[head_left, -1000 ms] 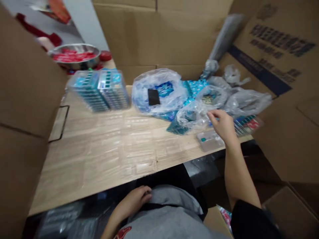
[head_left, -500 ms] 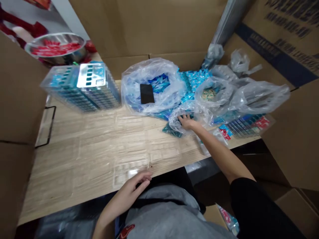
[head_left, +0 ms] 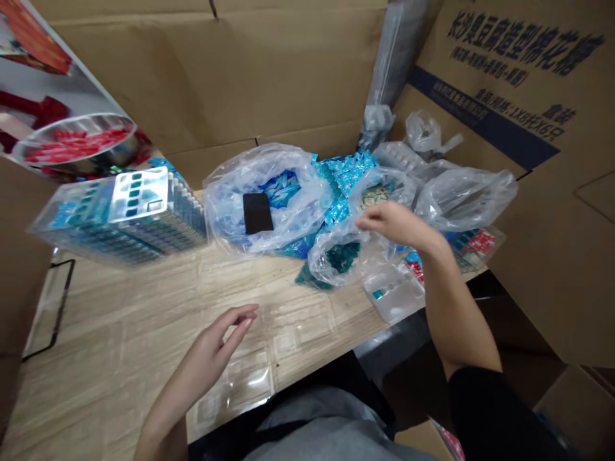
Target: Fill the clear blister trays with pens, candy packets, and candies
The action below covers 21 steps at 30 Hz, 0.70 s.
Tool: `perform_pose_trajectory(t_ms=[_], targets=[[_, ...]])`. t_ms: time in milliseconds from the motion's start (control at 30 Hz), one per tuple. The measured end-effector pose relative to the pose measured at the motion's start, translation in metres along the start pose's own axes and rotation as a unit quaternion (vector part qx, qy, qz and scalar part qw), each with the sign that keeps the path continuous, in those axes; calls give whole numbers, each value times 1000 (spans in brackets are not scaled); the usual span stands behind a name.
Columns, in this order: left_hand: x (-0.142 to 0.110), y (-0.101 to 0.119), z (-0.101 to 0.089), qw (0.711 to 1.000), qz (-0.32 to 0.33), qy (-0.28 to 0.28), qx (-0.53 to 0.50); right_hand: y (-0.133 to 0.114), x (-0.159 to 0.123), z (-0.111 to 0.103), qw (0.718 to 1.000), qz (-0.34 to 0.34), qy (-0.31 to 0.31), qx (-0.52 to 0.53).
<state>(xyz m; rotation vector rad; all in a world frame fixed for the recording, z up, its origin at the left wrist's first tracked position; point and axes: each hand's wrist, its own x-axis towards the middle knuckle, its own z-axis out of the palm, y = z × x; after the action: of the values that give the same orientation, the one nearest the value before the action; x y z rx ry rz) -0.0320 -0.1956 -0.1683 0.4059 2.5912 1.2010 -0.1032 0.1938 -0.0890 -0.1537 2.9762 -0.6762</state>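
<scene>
My right hand (head_left: 396, 224) hovers with its fingertips pinched together just above a small clear bag of teal packets (head_left: 336, 256); whether anything is in the pinch I cannot make out. My left hand (head_left: 209, 349) reaches over the wooden table (head_left: 120, 333) with its fingers stretched out and apart, holding nothing. It is right beside an empty clear blister tray (head_left: 250, 378) lying flat at the table's near edge. Another clear tray (head_left: 394, 296) with one teal piece in it lies under my right forearm.
A stack of filled trays (head_left: 120, 218) stands at the back left. A large plastic bag of blue packets (head_left: 283, 186) has a black object (head_left: 257, 212) on it. More bags (head_left: 464, 192) lie at the right. Cardboard walls (head_left: 240, 77) enclose the table; a metal bowl (head_left: 72, 144) sits beyond.
My right hand has lifted out of the small bag of teal packets and now hangs pinched above it. My left hand has moved from my lap onto the table beside the clear tray.
</scene>
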Motion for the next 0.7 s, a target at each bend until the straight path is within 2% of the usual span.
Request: perform_pose_trajectory(t_ms=[67, 133, 167, 267, 367, 433, 533, 700], targets=[[21, 10, -4, 999, 33, 9, 15, 5, 13, -14, 993, 9, 114, -3], [56, 22, -10, 995, 68, 19, 70, 1, 27, -21, 980, 16, 197, -17], [80, 30, -13, 989, 80, 15, 124, -5, 32, -21, 976, 11, 216, -25], [174, 52, -18, 981, 67, 24, 180, -32, 33, -10, 969, -52, 241, -8], [269, 66, -11, 971, 31, 22, 237, -55, 8, 13, 952, -138, 269, 50], [314, 69, 0, 961, 4, 13, 275, -58, -17, 29, 946, -164, 269, 80], [347, 65, 17, 947, -14, -1, 321, -44, -56, 49, 949, -137, 271, 88], [365, 51, 37, 918, -35, -52, 392, -11, -100, 68, 955, -68, 272, 98]])
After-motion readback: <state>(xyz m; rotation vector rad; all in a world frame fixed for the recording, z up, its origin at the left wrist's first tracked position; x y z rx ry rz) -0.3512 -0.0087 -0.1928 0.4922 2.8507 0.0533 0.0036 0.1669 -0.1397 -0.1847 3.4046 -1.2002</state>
